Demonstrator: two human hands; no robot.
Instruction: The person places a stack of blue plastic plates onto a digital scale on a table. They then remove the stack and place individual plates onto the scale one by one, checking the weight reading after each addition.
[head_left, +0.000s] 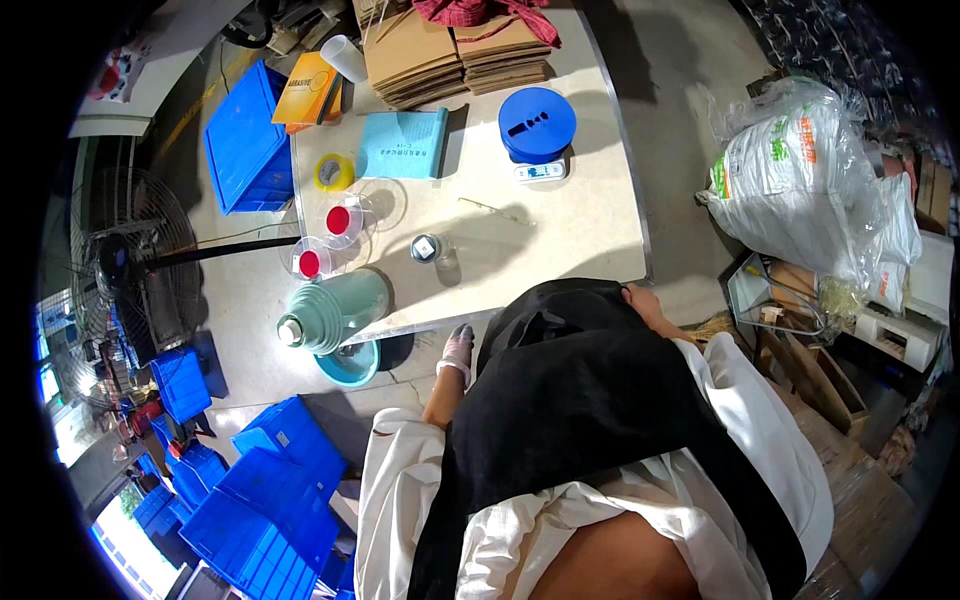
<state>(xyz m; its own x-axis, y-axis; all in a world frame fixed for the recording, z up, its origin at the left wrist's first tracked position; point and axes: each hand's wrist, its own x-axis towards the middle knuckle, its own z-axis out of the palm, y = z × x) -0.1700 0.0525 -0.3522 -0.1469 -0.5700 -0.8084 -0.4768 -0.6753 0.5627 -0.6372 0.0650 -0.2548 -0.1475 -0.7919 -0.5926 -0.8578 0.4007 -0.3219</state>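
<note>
My left hand, in a pale glove with dark fingertips, hangs beside the front edge of the table. Its fingers look stretched out, and nothing shows in them. My right hand is at the table's near right corner, its fingers mostly hidden by the black apron. Closest to the left hand on the table is a mint-green thermos flask. Beyond it stand a small dark-lidded jar and two clear containers with red parts. A thin pale strip lies mid-table.
At the back are a scale with a blue round top, a light-blue booklet, yellow tape and stacked cardboard. Blue crates and a standing fan are left, a teal basin below the table, white sacks right.
</note>
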